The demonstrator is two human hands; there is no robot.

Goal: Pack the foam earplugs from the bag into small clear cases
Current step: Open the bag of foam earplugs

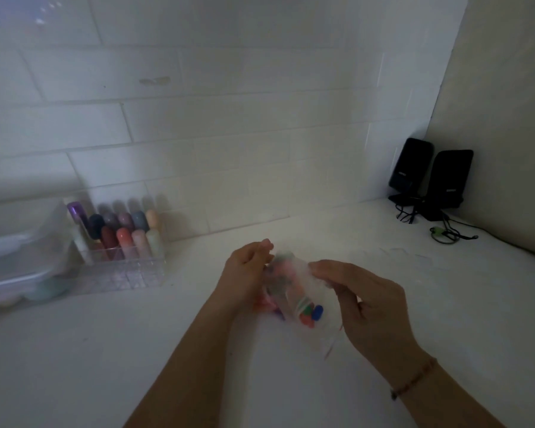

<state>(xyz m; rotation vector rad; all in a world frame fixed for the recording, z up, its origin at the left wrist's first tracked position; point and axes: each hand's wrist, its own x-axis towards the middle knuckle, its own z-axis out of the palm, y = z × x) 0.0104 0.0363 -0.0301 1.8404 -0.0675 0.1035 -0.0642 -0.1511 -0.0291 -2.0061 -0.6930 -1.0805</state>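
Observation:
Both my hands hold a clear plastic bag of coloured foam earplugs above the white counter, in the middle of the view. My left hand pinches the bag's left upper edge with curled fingers. My right hand grips the bag's right upper edge between thumb and fingers. Blue, orange and green earplugs sit at the bag's lower end; more blurred coloured ones show higher up. The picture is dim and blurred, and I cannot make out any small clear case.
A clear acrylic organiser with several coloured tubes stands at the back left, beside a translucent lidded box. Two black speakers with cables sit in the back right corner. White tiled wall behind.

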